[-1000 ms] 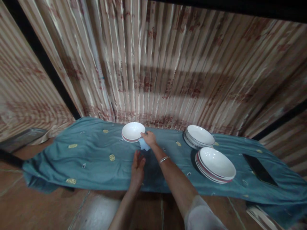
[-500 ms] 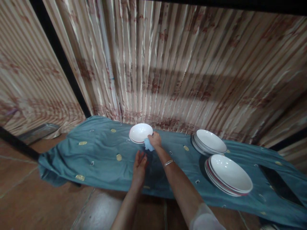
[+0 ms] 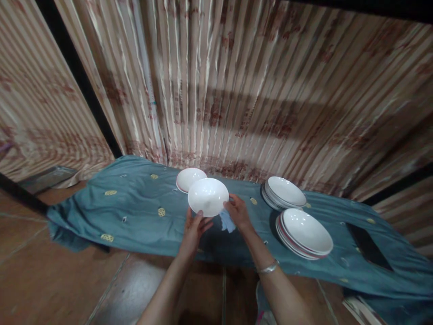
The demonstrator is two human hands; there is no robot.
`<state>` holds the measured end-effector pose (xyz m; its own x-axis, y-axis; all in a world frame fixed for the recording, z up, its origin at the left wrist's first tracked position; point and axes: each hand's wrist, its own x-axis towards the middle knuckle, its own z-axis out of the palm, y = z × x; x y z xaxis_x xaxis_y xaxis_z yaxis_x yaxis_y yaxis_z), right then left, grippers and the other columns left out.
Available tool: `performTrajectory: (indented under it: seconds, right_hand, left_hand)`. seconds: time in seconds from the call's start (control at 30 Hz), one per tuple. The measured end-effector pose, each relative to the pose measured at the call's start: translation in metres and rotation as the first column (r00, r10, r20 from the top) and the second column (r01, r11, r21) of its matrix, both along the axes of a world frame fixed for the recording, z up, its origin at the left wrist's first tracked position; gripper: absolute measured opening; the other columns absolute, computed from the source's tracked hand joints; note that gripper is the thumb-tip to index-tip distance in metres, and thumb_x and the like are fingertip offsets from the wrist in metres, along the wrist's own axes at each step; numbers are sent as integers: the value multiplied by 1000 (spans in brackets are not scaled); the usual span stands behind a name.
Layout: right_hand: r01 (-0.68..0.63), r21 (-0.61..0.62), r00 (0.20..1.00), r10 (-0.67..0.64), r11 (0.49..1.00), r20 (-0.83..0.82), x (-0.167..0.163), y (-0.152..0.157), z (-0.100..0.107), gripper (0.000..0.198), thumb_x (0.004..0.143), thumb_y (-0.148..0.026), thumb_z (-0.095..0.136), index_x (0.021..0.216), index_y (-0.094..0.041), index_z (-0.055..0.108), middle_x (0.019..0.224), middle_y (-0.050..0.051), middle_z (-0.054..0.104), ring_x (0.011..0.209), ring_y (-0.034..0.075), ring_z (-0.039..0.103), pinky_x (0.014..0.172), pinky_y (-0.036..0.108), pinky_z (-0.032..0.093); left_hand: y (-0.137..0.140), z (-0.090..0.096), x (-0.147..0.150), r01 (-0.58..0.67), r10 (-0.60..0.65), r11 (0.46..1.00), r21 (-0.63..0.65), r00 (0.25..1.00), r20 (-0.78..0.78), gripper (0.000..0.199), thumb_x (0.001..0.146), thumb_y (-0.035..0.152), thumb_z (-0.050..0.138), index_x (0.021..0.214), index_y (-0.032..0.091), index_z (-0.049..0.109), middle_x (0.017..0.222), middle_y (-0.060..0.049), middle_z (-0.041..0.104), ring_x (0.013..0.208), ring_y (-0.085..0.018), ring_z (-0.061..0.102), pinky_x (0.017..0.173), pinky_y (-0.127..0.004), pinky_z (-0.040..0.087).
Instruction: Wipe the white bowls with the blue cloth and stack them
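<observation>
A white bowl (image 3: 208, 195) is held up between both hands, its inside facing me. My left hand (image 3: 193, 229) grips its lower left edge, thumb on the rim and fingers underneath. On the right side, my right hand (image 3: 237, 211) pinches the rim. A light blue cloth (image 3: 227, 222) hangs below the fingers of that hand, beside the bowl. Behind the held bowl, another white bowl with a reddish rim (image 3: 188, 177) rests on the table and is partly covered by it.
Two stacks of white dishes, a rear stack (image 3: 286, 191) and a front stack (image 3: 306, 231), stand to the right on the green patterned tablecloth (image 3: 135, 225). A dark flat phone-like object (image 3: 368, 246) lies farther right. A striped curtain (image 3: 209, 90) hangs behind, with dark metal posts (image 3: 79, 81).
A white bowl has been lifted off the small pile at the back and brought nearer. My left hand, empty before, now grips it too. The view has shifted slightly.
</observation>
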<state>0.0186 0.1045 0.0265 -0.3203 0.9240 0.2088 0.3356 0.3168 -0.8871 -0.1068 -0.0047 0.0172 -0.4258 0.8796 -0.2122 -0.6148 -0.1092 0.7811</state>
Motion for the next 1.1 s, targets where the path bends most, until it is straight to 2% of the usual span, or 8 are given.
performTrajectory:
  seconds: [0.17, 0.3, 0.43, 0.5, 0.57, 0.7, 0.97, 1.1]
  right_hand:
    - [-29, -73, 983, 42, 997, 177, 37, -21, -5, 31, 80, -35, 55, 102, -16, 65, 78, 6, 71, 70, 20, 66, 65, 28, 48]
    - [-13, 29, 933, 2, 999, 360, 63, -18, 14, 29, 86, -40, 50, 80, -18, 69, 74, 5, 71, 72, 20, 66, 70, 29, 47]
    - [138, 187, 968, -172, 973, 184, 70, -14, 20, 39, 92, -43, 41, 110, -17, 63, 99, 9, 71, 89, 21, 66, 80, 31, 49]
    - [76, 250, 968, -132, 965, 215, 65, -18, 10, 39, 92, -38, 42, 119, -15, 59, 115, 12, 66, 104, 22, 62, 90, 35, 47]
    - [-94, 296, 931, -21, 950, 364, 59, -24, -4, 34, 90, -28, 45, 117, -15, 61, 123, 13, 62, 116, 23, 56, 101, 38, 42]
    - [-206, 360, 858, -9, 910, 514, 54, -34, -19, 33, 87, -16, 46, 114, -16, 64, 135, 14, 52, 127, 26, 45, 107, 44, 35]
    - [-365, 132, 771, 220, 922, 598, 54, -35, -11, 36, 83, -9, 51, 115, -16, 64, 117, 13, 65, 109, 23, 59, 96, 37, 45]
    - [-458, 24, 816, 410, 889, 408, 43, -30, -17, 30, 80, -10, 54, 104, -20, 70, 103, 6, 71, 98, 21, 64, 89, 33, 49]
  left_hand:
    - [-8, -13, 14, 8, -9, 997, -75, 1000, -17, 78, 67, 15, 71, 137, 22, 39, 99, -6, 71, 73, -18, 70, 74, -35, 59]
    - [-8, -24, 16, 59, -70, 984, -167, 996, -62, 79, 65, 11, 70, 138, 15, 40, 79, -3, 71, 66, -18, 69, 69, -34, 60]
    - [-7, -30, 22, 130, -149, 969, -212, 986, -76, 85, 61, 14, 74, 140, 14, 39, 75, -2, 71, 67, -20, 69, 66, -35, 60]
    - [-7, -31, 26, 157, -178, 963, -218, 981, -80, 90, 59, 16, 75, 141, 12, 38, 73, -2, 71, 66, -19, 68, 67, -35, 59]
    - [-6, -30, 30, 163, -183, 963, -214, 980, -79, 94, 56, 18, 77, 141, 12, 37, 75, -2, 71, 67, -18, 67, 67, -35, 59]
    - [-5, -27, 32, 165, -186, 963, -214, 979, -81, 100, 53, 22, 79, 142, 11, 35, 81, -3, 72, 69, -19, 67, 67, -34, 58]
    - [-4, -29, 31, 224, -247, 956, -190, 963, -106, 105, 54, 30, 82, 144, 12, 31, 81, -4, 74, 75, -21, 69, 77, -39, 57]
    - [-2, -30, 29, 239, -259, 951, -195, 962, -85, 103, 53, 34, 84, 142, 11, 35, 88, -6, 74, 81, -23, 69, 80, -39, 56]
